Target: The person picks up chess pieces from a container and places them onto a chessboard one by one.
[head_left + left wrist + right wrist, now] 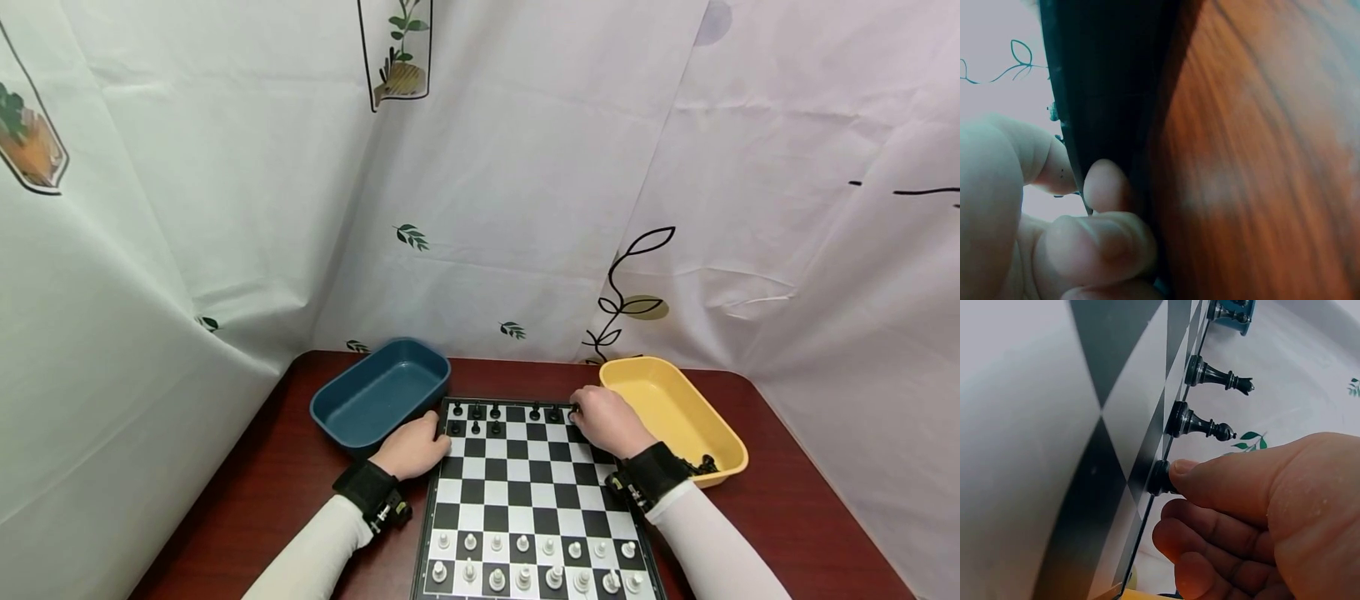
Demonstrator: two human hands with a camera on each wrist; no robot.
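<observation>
The right hand (609,423) is at the far right corner of the black-and-white folding chessboard (528,492), and its thumb and curled fingers (1210,525) close on a small black chess piece (1160,478) that stands on the back row, next to the rim of the shallow yellow plastic tray (720,433). In the right wrist view only the round base of this piece shows, because the thumb covers the top, so I cannot tell which piece it is. Just beside it on the same row stand two more black pieces, one with a rounded pointed head (1200,424) and one with a small crown (1219,375). The left hand (415,448) rests at the far left edge of the board, near the dark blue plastic tray (378,396); in the left wrist view its fingertips (1107,184) are curled and press on the thin dark edge of the board, as if to keep it steady on the dark red wooden table (247,500). The row of white chess pieces (525,560) stands untouched on the near side. I judge the gripped piece to be very light, hard and smooth, and not fragile, but easy to let slip from the fingers. If the board is magnetic, the base may hold a little. The best place to take it is low on the narrow stem, just over the base, with the thumb and forefinger on opposite sides, so the neighbours are not knocked over.
</observation>
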